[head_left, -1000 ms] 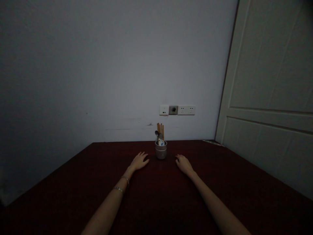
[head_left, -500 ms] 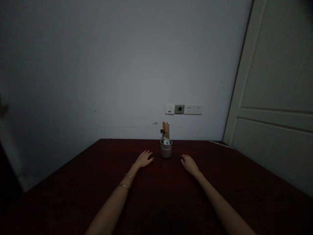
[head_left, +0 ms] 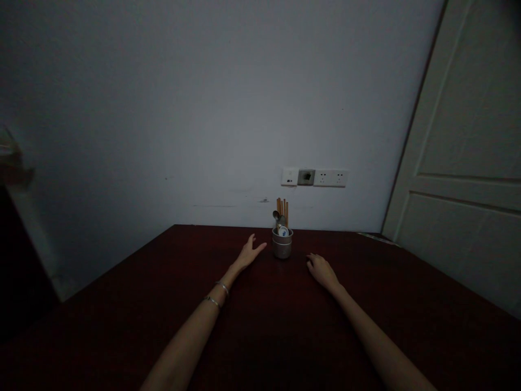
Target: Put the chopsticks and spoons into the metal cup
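Note:
A grey metal cup (head_left: 282, 248) stands upright on the dark red table, with several wooden chopsticks (head_left: 284, 209), a dark metal spoon (head_left: 276, 215) and a white spoon with a blue pattern (head_left: 284, 231) sticking out of its top. Just left of the cup is my left hand (head_left: 249, 253), thumb spread apart from the fingers, not touching it and holding nothing. My right hand (head_left: 321, 270) rests palm down on the table, right of the cup and a little nearer to me. Its fingers are loosely stretched and hold nothing.
The table (head_left: 268, 326) reaches back to a grey wall with sockets (head_left: 330, 178) and switch plates above it. A pale panelled door (head_left: 468, 228) borders the right side. At the far left, dark furniture (head_left: 24, 260) carries a blurred brown object (head_left: 16, 175).
My left hand has lifted and turned on its side, moving forward and closer to the cup. My right hand has hardly moved. The whole view has shifted slightly.

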{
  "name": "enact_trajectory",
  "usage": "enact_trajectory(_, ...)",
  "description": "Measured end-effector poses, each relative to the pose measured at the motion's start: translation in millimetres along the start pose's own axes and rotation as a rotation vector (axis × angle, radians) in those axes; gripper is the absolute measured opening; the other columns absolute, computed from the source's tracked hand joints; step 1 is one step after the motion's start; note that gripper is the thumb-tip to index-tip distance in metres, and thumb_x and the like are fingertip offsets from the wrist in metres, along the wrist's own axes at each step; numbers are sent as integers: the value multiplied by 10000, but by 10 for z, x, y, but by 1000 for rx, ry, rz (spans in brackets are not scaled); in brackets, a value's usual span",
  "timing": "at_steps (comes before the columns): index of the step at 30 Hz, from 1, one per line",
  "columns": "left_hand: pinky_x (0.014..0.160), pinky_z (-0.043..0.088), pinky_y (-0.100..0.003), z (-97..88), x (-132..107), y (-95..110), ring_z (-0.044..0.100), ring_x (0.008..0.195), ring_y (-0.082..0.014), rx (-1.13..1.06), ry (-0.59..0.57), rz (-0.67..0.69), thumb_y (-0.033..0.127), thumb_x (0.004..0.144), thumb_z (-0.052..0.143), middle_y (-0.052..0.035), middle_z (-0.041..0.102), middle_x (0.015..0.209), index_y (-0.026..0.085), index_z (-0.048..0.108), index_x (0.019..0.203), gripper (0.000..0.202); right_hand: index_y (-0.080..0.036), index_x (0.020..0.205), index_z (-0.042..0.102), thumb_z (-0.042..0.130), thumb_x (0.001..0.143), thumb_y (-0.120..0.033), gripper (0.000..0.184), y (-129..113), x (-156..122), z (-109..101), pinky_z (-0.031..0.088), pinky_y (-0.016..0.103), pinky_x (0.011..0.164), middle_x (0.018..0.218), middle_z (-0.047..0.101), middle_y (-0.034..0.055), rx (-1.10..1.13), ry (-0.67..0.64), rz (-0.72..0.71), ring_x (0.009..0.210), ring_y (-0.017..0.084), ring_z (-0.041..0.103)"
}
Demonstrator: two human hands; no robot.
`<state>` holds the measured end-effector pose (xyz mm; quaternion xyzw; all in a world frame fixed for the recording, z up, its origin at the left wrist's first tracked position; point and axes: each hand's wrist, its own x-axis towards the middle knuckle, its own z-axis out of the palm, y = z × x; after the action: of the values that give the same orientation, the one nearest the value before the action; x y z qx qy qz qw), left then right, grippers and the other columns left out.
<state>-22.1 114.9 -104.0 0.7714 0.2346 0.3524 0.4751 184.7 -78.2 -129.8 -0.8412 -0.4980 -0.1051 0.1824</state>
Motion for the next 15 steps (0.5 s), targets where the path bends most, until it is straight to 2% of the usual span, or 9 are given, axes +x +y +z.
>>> enact_trajectory(3,1002,264,-373,205,92,63,362,1232,-274,-131,-14,-28,520,664,624,-212,350,1352,134,259,1345,864,-44,1127,576,377,825,-180,387,1,1,-8,323,321,987,1207,537,178,-1,-1,-2,1142,234,479)
enact_trajectory(8,1010,269,-388,552,240,110,330,1247,-291,-237,-32,-13,440,568,734,-240,308,1364,105,220,1350,994,-57,1130,576,377,824,-181,386,20,15,10,333,318,978,1203,546,155,-12,-5,3,1143,234,475)
enact_trajectory(15,1014,270,-421,766,384,119,365,1220,-300,-357,16,23,301,449,818,-225,339,1347,141,237,1339,1075,-64,1114,589,381,819,-181,379,6,-8,-22,318,321,989,1191,553,164,8,22,-9,1138,227,480)
